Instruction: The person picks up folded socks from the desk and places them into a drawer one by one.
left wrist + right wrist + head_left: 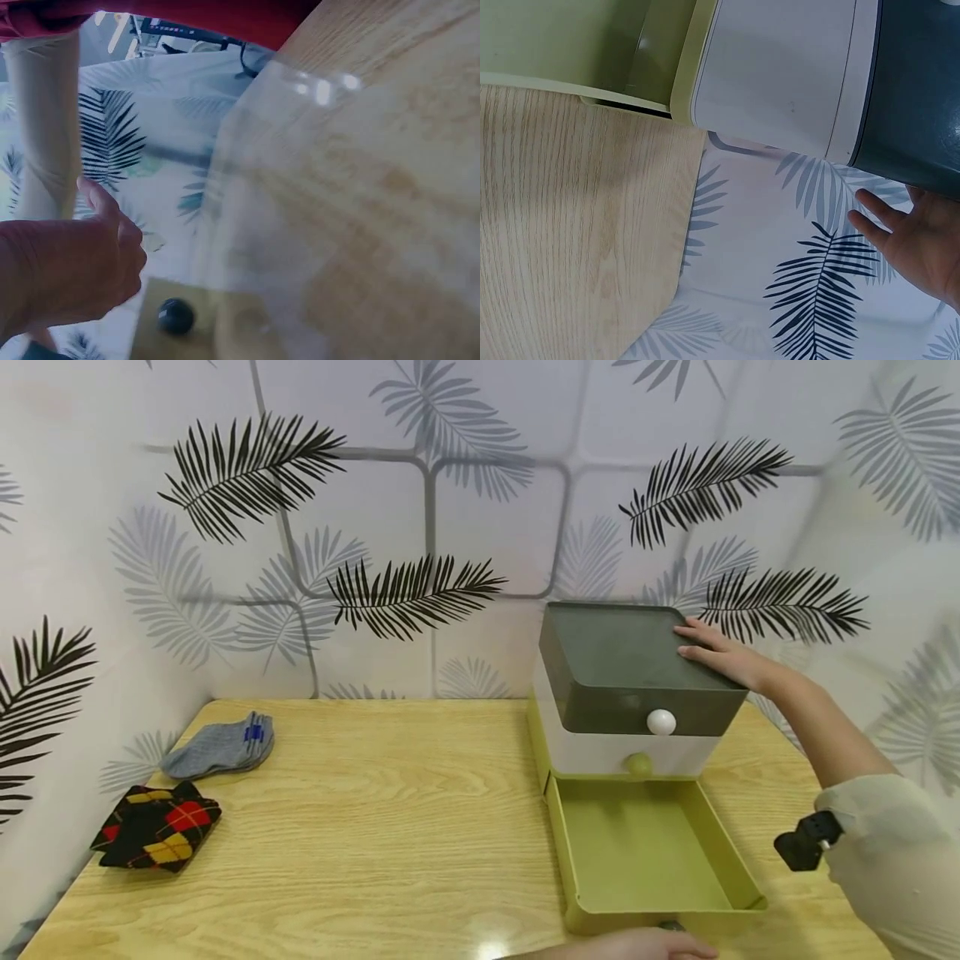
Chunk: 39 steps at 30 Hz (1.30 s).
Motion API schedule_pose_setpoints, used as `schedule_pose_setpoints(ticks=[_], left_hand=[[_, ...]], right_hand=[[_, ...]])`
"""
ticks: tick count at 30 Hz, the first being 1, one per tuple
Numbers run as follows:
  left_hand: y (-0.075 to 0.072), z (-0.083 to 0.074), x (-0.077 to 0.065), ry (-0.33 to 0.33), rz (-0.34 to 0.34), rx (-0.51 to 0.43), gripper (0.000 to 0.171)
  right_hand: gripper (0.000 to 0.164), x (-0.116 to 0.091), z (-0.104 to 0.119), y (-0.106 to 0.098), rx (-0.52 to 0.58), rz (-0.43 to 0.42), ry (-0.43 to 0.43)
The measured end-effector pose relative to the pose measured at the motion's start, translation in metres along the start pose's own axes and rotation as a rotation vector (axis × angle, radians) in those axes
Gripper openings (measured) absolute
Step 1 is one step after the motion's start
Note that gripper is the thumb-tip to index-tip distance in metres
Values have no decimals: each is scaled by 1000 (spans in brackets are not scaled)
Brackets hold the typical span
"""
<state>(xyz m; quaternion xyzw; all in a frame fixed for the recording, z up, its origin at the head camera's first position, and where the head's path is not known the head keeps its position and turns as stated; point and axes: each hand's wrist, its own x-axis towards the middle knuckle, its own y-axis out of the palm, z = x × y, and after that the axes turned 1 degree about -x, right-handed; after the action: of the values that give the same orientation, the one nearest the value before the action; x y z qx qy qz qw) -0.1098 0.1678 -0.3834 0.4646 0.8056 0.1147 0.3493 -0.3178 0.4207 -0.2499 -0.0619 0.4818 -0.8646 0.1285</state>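
Observation:
A small drawer cabinet stands at the right of the table, with a dark grey top drawer unit [630, 647], a white middle drawer [592, 752] and a green bottom drawer [637, 843]. That bottom drawer is pulled out, and its inside shows bare. My right hand [720, 656] rests on the right edge of the grey top, fingers spread; the right wrist view shows the hand [926, 244] from its palm side. Close in front of the drawer is my left hand [637, 945], partly cut off below. In the left wrist view, its loosely bent fingers are apart from a dark round knob [176, 316].
A grey sock bundle [221, 747] lies at the table's back left, with a black argyle-patterned folded sock bundle [161, 827] nearer. Behind the wooden table [375, 827] hangs a leaf-patterned backdrop [495, 527]. White and green knobs project from the upper drawers.

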Motion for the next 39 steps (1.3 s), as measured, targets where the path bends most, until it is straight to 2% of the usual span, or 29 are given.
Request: schedule_pose_setpoints(ticks=[2,3,5,7,9,13,16,19,23,25,28,30,33,36,39], left_hand=[[0,-9,-14,53,-4,32,39],[-1,-14,-21,58,-15,-11,38],[-6,-26,-35,128,-7,-62,36],[-16,-41,-49,193,-18,-141,32],[-32,-57,-63,276,-34,-146,28],[-80,-83,-86,377,-129,-96,26],[-125,-95,-104,416,-230,-51,32],[-173,-102,-129,457,-352,10,40],[-233,-106,-177,495,-544,213,47],[-261,-107,-207,487,-629,385,51],[-299,-107,-252,437,-702,618,57],[-322,-102,-279,390,-716,748,57],[-346,-90,-312,308,-713,917,51],[-361,-76,-335,251,-673,1070,41],[-371,-65,-352,207,-659,1144,38]], right_hand=[[63,0,0,0,0,3,3],[63,0,0,0,3,1,6],[63,0,-1,1,3,2,8],[63,0,-2,1,7,-1,9],[63,-1,-3,1,11,0,8],[64,-2,-5,1,20,6,6],[64,-2,-5,2,22,10,3],[65,0,-5,3,14,10,0],[64,4,-4,4,-2,6,-2],[63,5,-3,5,-7,4,-6],[63,5,-1,4,-8,1,-5],[63,4,0,3,-7,-3,-4],[63,4,2,2,-8,-5,-6],[62,4,2,3,-8,-8,-8],[62,4,1,3,-11,-8,-7]])
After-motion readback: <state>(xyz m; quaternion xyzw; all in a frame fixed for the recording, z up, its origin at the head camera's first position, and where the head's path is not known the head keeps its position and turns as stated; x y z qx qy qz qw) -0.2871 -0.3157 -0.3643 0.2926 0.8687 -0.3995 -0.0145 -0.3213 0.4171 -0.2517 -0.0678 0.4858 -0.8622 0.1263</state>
